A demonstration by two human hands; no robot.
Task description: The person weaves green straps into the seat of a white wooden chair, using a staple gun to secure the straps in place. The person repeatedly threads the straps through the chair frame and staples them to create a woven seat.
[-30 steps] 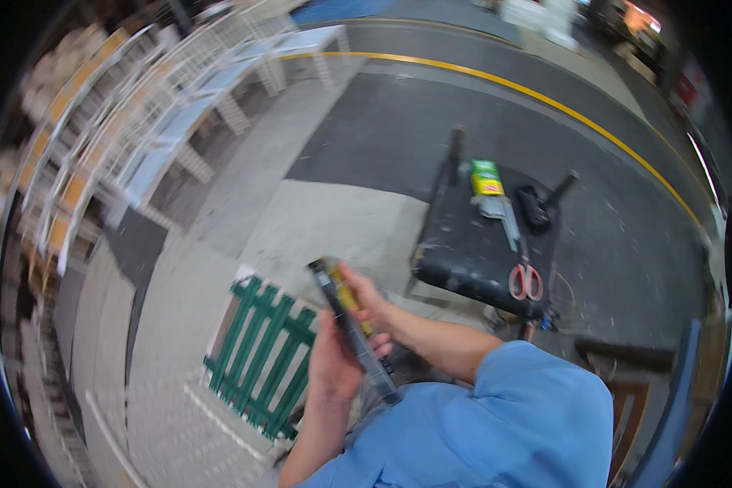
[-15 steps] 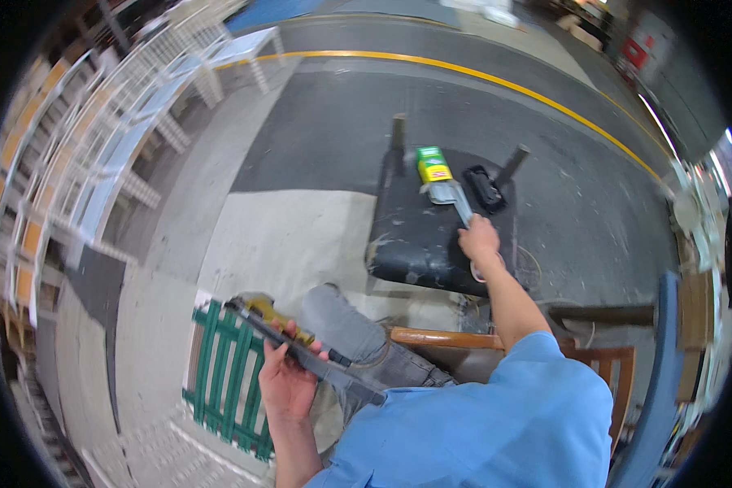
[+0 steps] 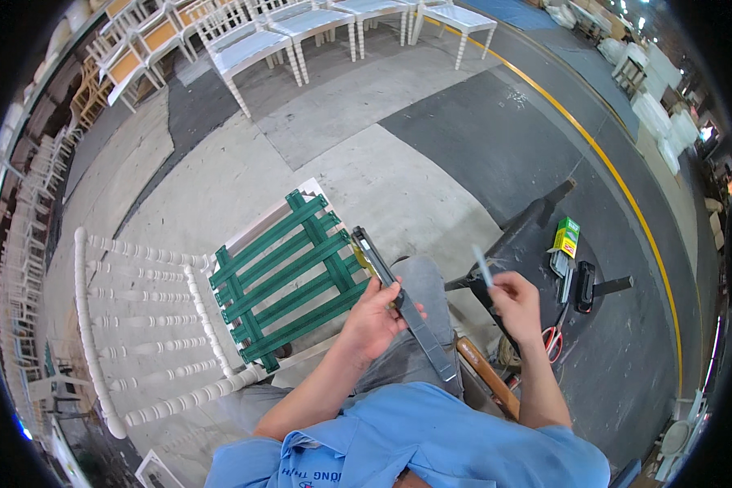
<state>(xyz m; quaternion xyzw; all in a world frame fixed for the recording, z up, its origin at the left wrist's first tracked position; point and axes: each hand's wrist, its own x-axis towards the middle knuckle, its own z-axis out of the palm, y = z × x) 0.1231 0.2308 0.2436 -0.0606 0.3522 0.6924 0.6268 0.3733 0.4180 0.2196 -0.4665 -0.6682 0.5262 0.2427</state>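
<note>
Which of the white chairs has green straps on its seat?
The near chair, just left of the left hand: crossed green straps span its seat frame, with gaps between them. The far row's chairs have flat, pale seats instead.

Light even | small glare, upper right | long yellow floor line (image 3: pixel 617 178) bowed | corners black | thin pale strip (image 3: pixel 481 264) blurred

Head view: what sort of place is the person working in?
Probably a furniture workshop or factory: many white chairs stand across the floor, a spindle-backed chair with green webbing over its seat frame lies close by, and a yellow line marks the floor.
</note>
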